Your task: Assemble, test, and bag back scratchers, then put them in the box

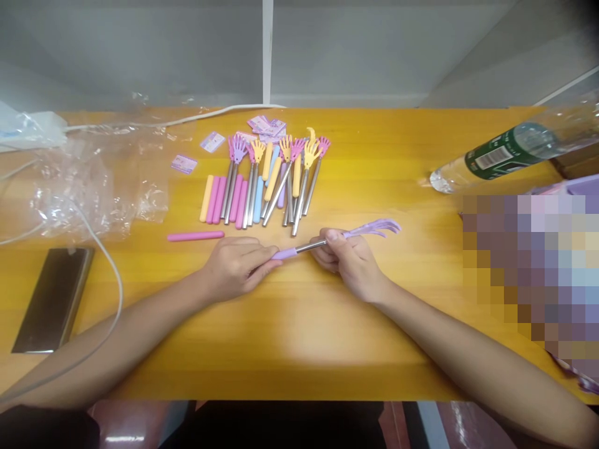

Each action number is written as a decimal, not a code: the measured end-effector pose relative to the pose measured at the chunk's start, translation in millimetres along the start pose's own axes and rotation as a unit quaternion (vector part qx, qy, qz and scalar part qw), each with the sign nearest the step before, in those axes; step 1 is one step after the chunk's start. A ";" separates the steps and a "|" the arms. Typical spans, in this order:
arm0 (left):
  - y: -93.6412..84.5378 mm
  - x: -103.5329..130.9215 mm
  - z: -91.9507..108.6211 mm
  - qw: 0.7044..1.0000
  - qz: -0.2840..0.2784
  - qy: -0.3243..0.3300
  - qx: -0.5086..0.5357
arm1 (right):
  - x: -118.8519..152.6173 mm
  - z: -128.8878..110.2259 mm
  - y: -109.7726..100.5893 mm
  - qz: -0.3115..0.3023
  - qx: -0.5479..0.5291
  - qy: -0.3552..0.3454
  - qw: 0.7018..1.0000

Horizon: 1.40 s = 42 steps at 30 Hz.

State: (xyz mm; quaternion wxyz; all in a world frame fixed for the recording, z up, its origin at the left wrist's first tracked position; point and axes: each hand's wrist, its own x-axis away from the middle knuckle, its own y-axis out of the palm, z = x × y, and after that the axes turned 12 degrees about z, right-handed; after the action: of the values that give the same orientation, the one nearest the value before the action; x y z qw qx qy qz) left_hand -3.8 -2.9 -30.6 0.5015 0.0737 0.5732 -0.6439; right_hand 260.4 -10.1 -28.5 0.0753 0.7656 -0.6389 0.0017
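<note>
Between my two hands lies a purple back scratcher (311, 246), held level above the table, with a hand-shaped claw, a metal rod and a purple handle. My left hand (238, 267) is closed around the handle end. On the rod, just below the claw, my right hand (349, 259) pinches with thumb and fingers. Beyond them is a cluster of metal rods with purple, pink and yellow claws (311, 153). Loose coloured handles (218, 199) lie among these rods. One pink handle (195, 236) rests apart, near my left hand.
Small printed cards (213, 142) lie behind the cluster. Clear plastic bags (103, 181) and a white cable (115, 274) spread over the left side, near a dark phone (53, 299). At right, a bottle with a green label (496, 156) lies on its side by a blurred-out item (528, 268).
</note>
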 end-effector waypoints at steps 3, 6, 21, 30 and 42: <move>0.0 -0.6 1.2 1.000 0.003 0.004 -0.007 | 0.3 0.0 0.3 -0.004 -0.002 -0.002 1.000; -0.7 -1.4 2.2 1.000 -0.009 -0.004 -0.004 | 1.0 0.9 0.8 -0.006 0.002 -0.001 1.000; -0.5 -6.2 1.4 0.986 -0.083 -0.135 0.059 | -22.4 -1.3 -7.6 0.099 -0.135 0.011 0.986; 1.4 -2.5 -0.7 0.984 -0.137 -0.108 0.041 | -9.9 12.2 -9.3 0.029 0.024 -0.030 0.999; 3.8 -2.0 1.4 0.990 -0.103 -0.064 -0.071 | -27.2 2.4 -23.1 0.049 -0.031 -0.052 0.997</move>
State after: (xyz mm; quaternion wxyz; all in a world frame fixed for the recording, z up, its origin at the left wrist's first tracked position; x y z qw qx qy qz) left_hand 0.7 -2.2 -31.3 0.4720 -0.0631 0.5882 -0.6536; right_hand 277.8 20.1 -36.2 0.0652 0.7295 -0.6786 -0.0544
